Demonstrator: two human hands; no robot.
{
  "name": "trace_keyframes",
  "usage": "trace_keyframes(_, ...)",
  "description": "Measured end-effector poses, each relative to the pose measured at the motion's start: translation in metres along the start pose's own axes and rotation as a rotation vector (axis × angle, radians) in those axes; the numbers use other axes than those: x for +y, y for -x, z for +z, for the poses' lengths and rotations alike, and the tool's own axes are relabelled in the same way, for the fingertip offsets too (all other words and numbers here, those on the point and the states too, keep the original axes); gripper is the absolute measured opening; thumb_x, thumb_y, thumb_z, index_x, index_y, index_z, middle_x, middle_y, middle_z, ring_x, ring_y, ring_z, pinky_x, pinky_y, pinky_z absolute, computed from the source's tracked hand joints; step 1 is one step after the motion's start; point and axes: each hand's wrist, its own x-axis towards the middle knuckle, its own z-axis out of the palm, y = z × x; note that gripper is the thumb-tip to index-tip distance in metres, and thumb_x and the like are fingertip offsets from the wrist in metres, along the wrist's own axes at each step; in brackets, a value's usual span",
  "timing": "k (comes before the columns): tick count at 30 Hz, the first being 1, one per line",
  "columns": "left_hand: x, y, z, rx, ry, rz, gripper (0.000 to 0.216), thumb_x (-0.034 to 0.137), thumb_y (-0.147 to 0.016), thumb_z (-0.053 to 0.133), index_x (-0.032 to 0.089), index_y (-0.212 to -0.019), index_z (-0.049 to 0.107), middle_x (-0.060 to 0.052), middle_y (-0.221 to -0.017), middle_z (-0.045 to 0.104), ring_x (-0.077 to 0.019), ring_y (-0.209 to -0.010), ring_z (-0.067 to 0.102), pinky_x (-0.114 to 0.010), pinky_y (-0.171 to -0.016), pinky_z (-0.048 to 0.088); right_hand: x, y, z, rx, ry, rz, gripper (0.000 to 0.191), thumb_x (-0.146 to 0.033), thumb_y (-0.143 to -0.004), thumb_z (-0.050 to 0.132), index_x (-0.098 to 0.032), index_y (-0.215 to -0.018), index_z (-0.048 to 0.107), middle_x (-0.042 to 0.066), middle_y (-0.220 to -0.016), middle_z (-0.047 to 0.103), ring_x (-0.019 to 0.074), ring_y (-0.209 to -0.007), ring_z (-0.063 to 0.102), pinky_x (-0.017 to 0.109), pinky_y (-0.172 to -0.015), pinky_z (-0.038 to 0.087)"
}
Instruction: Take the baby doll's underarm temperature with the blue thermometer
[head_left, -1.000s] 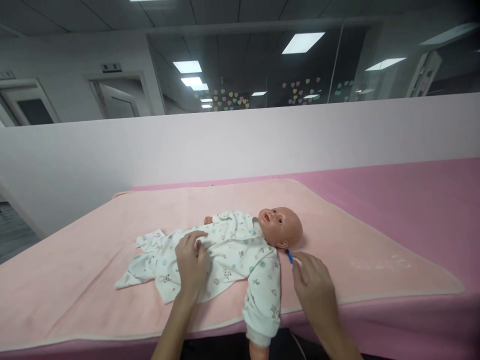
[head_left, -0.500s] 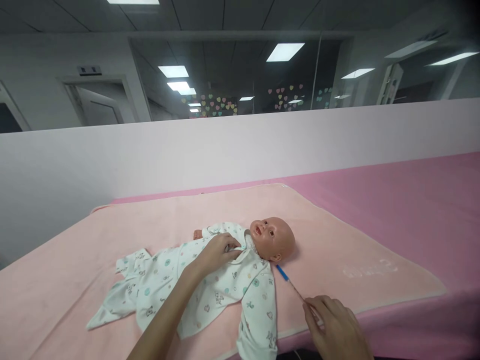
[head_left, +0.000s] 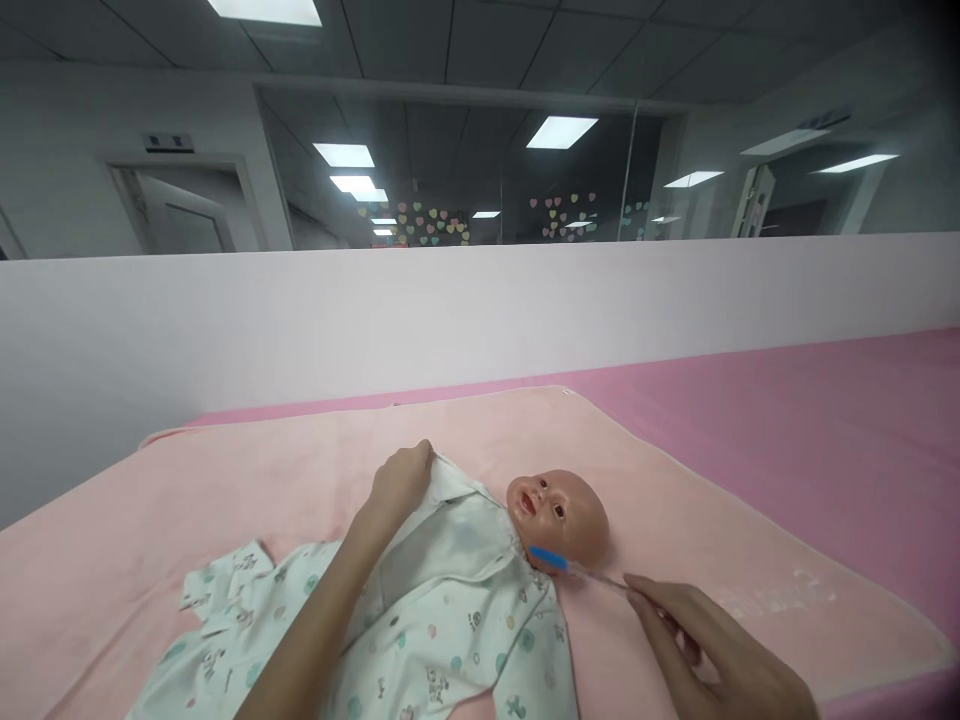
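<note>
Now | doll (head_left: pixel 570 508) on peach blanket (head_left: pixel 697 520); far arm hidden, near sleeve (head_left: pixel 534 655) cut off | left hand (head_left: pixel 399 487) clamped on garment (head_left: pixel 450 615) | right hand (head_left: pixel 727 648) pinching blue-tipped stick (head_left: pixel 550 558); touching doll or beside, can't tell

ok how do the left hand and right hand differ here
The left hand is closed on the edge of the patterned shirt, while the right hand pinches a thin blue-tipped stick between thumb and finger.
In the picture, the left hand is left of the doll's head; the right hand is to its right and lower down.
Both hands are bare and each holds something.
</note>
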Motion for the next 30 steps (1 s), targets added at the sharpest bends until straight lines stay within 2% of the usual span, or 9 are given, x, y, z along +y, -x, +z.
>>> trace_keyframes(3,0.015,0.001,-0.008,0.088,-0.123,0.068,0.029,0.031,-0.088,0.027,0.02,-0.09,0.054,-0.008,-0.082,0.063,-0.0211,-0.07,0.058,-0.027,-0.058,0.036,-0.03,-0.029,0.025,0.054,-0.101,0.013,0.026,-0.033,-0.088,0.04,-0.023,-0.082,0.064,0.002,-0.065,0.064,0.0109,-0.052,0.057,0.019,-0.049,0.045)
trace_keyframes(8,0.019,0.006,-0.025,0.079,-0.099,0.167,0.03,0.036,-0.089,0.03,0.022,-0.086,0.057,-0.005,-0.08,0.064,-0.0194,-0.069,0.058,-0.025,-0.054,0.033,-0.056,-0.062,0.086,-0.028,-0.117,-0.023,0.031,-0.023,-0.089,0.035,-0.02,-0.073,0.062,0.003,-0.063,0.062,0.0142,-0.057,0.058,0.024,-0.054,0.042)
trace_keyframes(11,0.015,0.008,-0.03,0.064,-0.01,0.216,0.032,0.038,-0.088,0.032,0.022,-0.085,0.059,-0.004,-0.076,0.064,-0.0181,-0.067,0.057,-0.024,-0.053,0.032,-0.064,-0.076,0.116,-0.157,-0.043,0.009,0.021,-0.017,-0.086,0.04,-0.02,-0.093,0.059,0.003,-0.065,0.063,0.0152,-0.056,0.058,0.024,-0.049,0.038)
trace_keyframes(13,0.013,0.009,-0.032,0.039,0.072,0.251,0.034,0.039,-0.087,0.032,0.021,-0.084,0.06,-0.004,-0.074,0.064,-0.0172,-0.065,0.056,-0.023,-0.051,0.031,-0.069,-0.085,0.131,-0.282,0.012,0.041,0.025,-0.014,-0.084,0.043,-0.019,-0.107,0.052,0.002,-0.062,0.063,0.0159,-0.052,0.058,0.023,-0.044,0.032)
trace_keyframes(17,0.018,0.013,-0.035,-0.046,0.224,0.317,0.036,0.041,-0.086,0.033,0.02,-0.082,0.062,-0.003,-0.069,0.063,-0.0157,-0.06,0.054,-0.023,-0.051,0.032,-0.077,-0.1,0.151,-0.478,0.12,0.063,0.021,-0.008,-0.08,0.045,-0.015,-0.099,0.052,0.005,-0.063,0.064,0.0191,-0.053,0.06,0.025,-0.042,0.026)
trace_keyframes(21,0.019,0.02,-0.036,-0.081,0.278,0.314,0.027,0.037,-0.082,0.041,0.02,-0.08,0.062,-0.003,-0.067,0.062,-0.0163,-0.062,0.055,-0.023,-0.053,0.034,-0.08,-0.109,0.155,-0.521,0.153,0.06,0.01,-0.019,-0.083,0.046,-0.016,-0.086,0.056,0.008,-0.066,0.065,0.0205,-0.056,0.06,0.025,-0.044,0.024)
trace_keyframes(24,0.009,0.026,-0.037,-0.059,0.189,0.29,0.018,0.028,-0.074,0.048,0.023,-0.086,0.061,-0.002,-0.078,0.063,-0.0182,-0.071,0.056,-0.023,-0.054,0.035,-0.077,-0.11,0.142,-0.475,0.122,0.063,0.007,-0.025,-0.08,0.053,-0.019,-0.076,0.056,0.004,-0.062,0.062,0.0171,-0.054,0.057,0.024,-0.045,0.022)
trace_keyframes(27,-0.01,0.035,-0.041,-0.053,0.05,0.247,0.035,0.015,-0.068,0.045,0.026,-0.098,0.059,-0.003,-0.085,0.062,-0.0187,-0.075,0.057,-0.023,-0.055,0.037,-0.071,-0.109,0.122,-0.427,0.011,0.057,0.012,-0.016,-0.075,0.053,-0.02,-0.064,0.054,-0.001,-0.061,0.057,0.0115,-0.052,0.051,0.022,-0.045,0.022)
trace_keyframes(30,-0.031,0.049,-0.049,-0.026,-0.048,0.164,0.045,0.007,-0.066,0.037,0.027,-0.1,0.059,-0.003,-0.087,0.063,-0.0182,-0.073,0.058,-0.023,-0.053,0.038,-0.063,-0.104,0.107,-0.401,-0.1,0.029,0.016,-0.007,-0.07,0.048,-0.02,-0.065,0.054,-0.002,-0.068,0.056,0.0094,-0.055,0.049,0.021,-0.045,0.025)
